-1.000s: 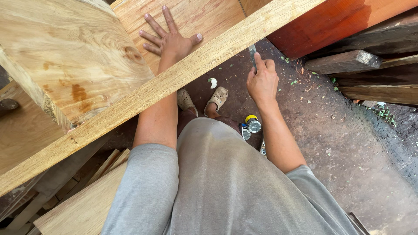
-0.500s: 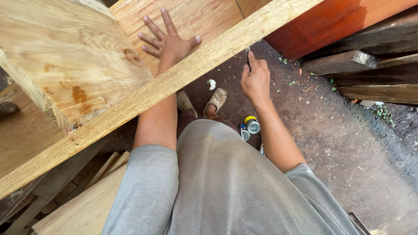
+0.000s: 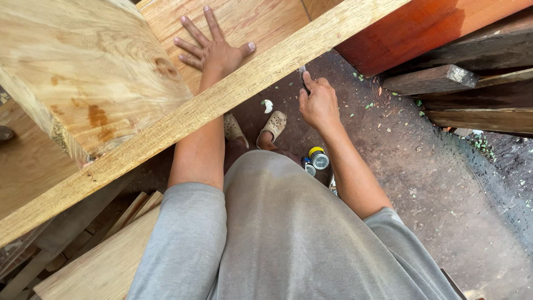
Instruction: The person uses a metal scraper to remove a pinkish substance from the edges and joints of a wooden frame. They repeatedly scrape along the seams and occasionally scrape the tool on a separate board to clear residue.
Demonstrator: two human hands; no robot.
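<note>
Plywood panel [image 3: 244, 22], pale orange-brown with fine straight grain, lies flat at the top of the view, and the left hand [image 3: 214, 53] presses on it palm down with all five fingers spread wide. Half a second ago that hand sat the same way on the same spot; it has hardly shifted. A long rough-sawn plank [image 3: 183, 119] of light yellow wood runs diagonally in front of the panel, from the lower left to the upper right, and the left forearm passes under it. The right hand [image 3: 319, 103] is closed around a thin dark tool [image 3: 302, 72] whose tip touches the plank's lower edge; what kind of tool it is cannot be told. Compared with a second ago this hand has moved slightly left and closer to the plank.

At upper left a thick block of timber [image 3: 83, 72] shows a knot and rusty orange stains. Below the hands stand two feet in beige clogs [image 3: 275, 125] on dark, damp earth scattered with green flecks. Beside them is a small can with a yellow rim [image 3: 318, 158]. A red-orange beam [image 3: 422, 28] and weathered grey boards [image 3: 472, 94] lie to the right.
</note>
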